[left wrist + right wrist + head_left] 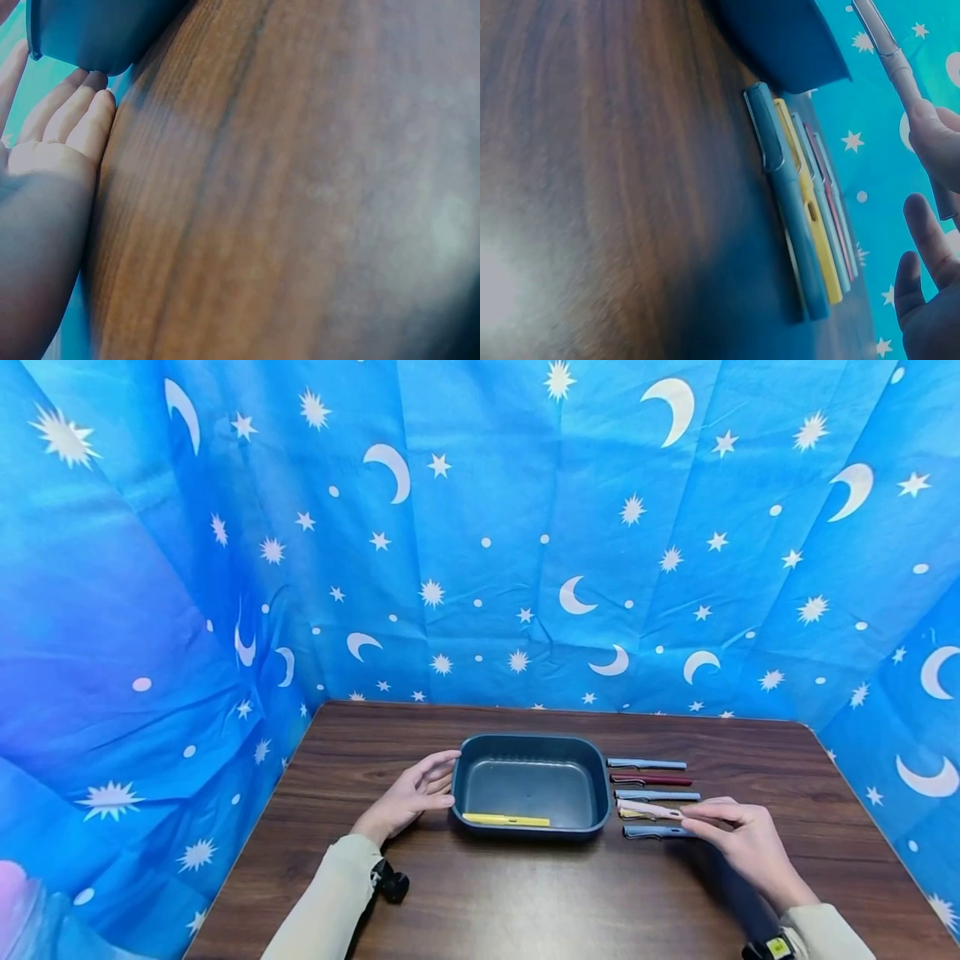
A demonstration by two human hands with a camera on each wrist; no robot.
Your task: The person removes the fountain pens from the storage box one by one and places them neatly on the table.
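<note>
Head view: a dark-brown wood-grain table (495,902) is seen, backed and flanked by bright blue cloth (487,485) printed with white moons, stars and dots.
Tray: a dark blue-green rectangular tray (528,781) with rounded corners and raised walls is set upright on the tabletop, between the two hands.
Tray contents: a bright yellow slim pen (510,819) is laid lengthwise along the near wall, toward the left corner.
Left hand: the left end of the tray is touched by the left hand (411,792); fingers extended and unclenched, fingertips rested against the outer wall, thumb held nearer the table's front.
Right hand: a pale pinkish slim pen (648,810) is pinched between thumb and forefinger of the right hand (750,843); two other fingers are seen loosely spread in the right wrist view.
Held pen: raised off the table, clip end pointed toward the tray; in the head view it is overlapped with the row beneath.
Pen row: just right of the tray, five are laid roughly parallel. From far to near: light-blue pen (648,764), dark-red pen (652,780), second light-blue pen (663,795), golden-yellow pen (810,206), dark grey-blue pen (654,832).
Sleeves: pale cream sleeves (322,893) are worn; a small black device (392,882) is strapped at the left wrist.
</note>
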